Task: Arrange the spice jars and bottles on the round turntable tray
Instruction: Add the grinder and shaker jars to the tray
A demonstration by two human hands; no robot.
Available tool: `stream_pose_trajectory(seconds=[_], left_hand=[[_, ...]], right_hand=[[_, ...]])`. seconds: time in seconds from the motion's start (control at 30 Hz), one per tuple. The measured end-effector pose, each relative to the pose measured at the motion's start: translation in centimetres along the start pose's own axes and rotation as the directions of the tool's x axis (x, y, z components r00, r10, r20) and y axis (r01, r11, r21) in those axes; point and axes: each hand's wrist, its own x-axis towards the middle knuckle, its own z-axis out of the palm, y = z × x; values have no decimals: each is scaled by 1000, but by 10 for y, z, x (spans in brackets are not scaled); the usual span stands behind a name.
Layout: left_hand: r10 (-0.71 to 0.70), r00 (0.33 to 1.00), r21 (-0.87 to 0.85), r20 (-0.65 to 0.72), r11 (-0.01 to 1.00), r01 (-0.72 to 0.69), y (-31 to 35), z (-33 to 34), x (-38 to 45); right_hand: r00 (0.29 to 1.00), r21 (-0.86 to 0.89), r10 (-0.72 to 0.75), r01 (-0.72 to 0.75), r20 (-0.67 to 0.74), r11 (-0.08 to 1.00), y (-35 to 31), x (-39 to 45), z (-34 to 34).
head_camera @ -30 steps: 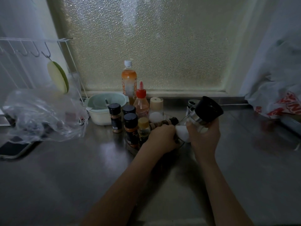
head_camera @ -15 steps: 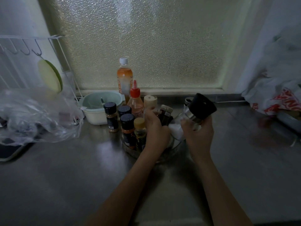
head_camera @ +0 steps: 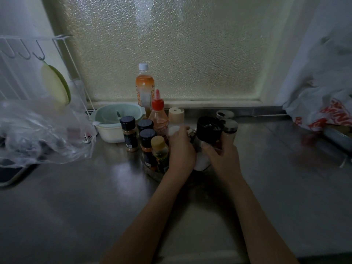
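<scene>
A clear round turntable tray [head_camera: 152, 173] sits mid-counter, holding two black-capped spice jars [head_camera: 147, 142], a yellow-capped bottle [head_camera: 159, 149], a red-capped sauce bottle [head_camera: 158, 115] and a beige-capped jar [head_camera: 176, 115]. My left hand [head_camera: 182, 149] is closed around a small bottle on the tray, almost wholly hidden by the fingers. My right hand [head_camera: 222, 156] grips a glass grinder [head_camera: 209, 128] with a black cap and white contents, held nearly upright at the tray's right side. Another black-capped jar [head_camera: 128, 133] stands on the counter left of the tray. A steel-lidded shaker [head_camera: 230, 128] stands behind my right hand.
A tall orange drink bottle [head_camera: 144, 88] and a mint bowl [head_camera: 114, 119] stand by the frosted window. A crumpled clear plastic bag [head_camera: 38, 134] and a white wire rack [head_camera: 62, 60] fill the left. A red-printed plastic bag [head_camera: 323, 113] lies at the right.
The grinder has swung from tilted to nearly upright and come down at the tray. My left hand has moved back over the tray, and the small dark bottle is now hidden under it.
</scene>
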Motion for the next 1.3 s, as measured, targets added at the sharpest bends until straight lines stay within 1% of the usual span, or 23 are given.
stream_pose_trajectory(seconds=[0.07,0.13,0.2,0.23,0.27,0.33,0.4,0.47,0.53,0.6,0.67,0.7,0.77,0.83,0.93,1.0,1.03,1.1,1.2,1.3], left_hand=[[-15,999,34,40,999,14,0,-3,2],[-19,996,47,93,999,14,0,-9,3],[-7,985,119,174,993,-13,1,-16,6],[5,974,165,228,985,-43,2,-21,7],[12,958,221,287,972,-78,4,-27,7],[-10,918,348,397,927,-141,8,-36,6],[-100,890,492,445,857,-150,15,-42,2],[-149,891,566,428,813,-136,22,-45,-2],[-154,897,575,415,808,-127,23,-45,-5],[-139,898,549,418,826,-128,21,-46,-5],[-102,912,500,397,858,-122,19,-49,-5],[-70,929,457,364,882,-113,18,-51,-4],[26,967,326,255,939,-112,17,-57,1],[106,982,228,157,963,-141,19,-61,5],[192,981,150,39,969,-195,27,-66,7],[229,973,124,-43,967,-222,28,-67,8],[234,970,101,-62,968,-228,27,-67,9],[207,976,21,-61,978,-206,23,-67,11],[108,993,-95,-56,989,-113,20,-69,10],[51,993,-157,-102,985,-66,20,-74,11]], right_hand=[[1000,62,19,-20,22,998,0,0,-2],[1000,131,25,-24,-7,991,4,5,-4],[992,224,104,-84,-77,971,3,9,-5],[982,259,129,-90,-136,962,1,11,-5],[972,252,106,-52,-209,966,-2,10,-6],[954,136,-10,53,-300,989,-4,11,-10],[948,13,-112,121,-299,993,-5,19,-15],[956,-121,-180,155,-233,980,-7,32,-20],[965,-265,-237,200,-115,943,-10,46,-22],[955,-413,-297,281,26,866,-15,59,-23],[927,-572,-328,371,181,732,-20,71,-23],[915,-636,-311,402,257,659,-23,75,-24],[896,-715,-195,437,399,546,-29,80,-23],[871,-754,-42,447,489,481,-31,84,-22],[835,-795,164,413,526,444,-30,88,-19],[808,-819,256,411,530,400,-29,90,-17],[798,-828,291,407,528,386,-30,90,-15],[781,-848,348,414,518,331,-31,91,-12],[771,-878,420,419,478,230,-30,94,-5],[787,-887,412,433,458,158,-35,90,0]])
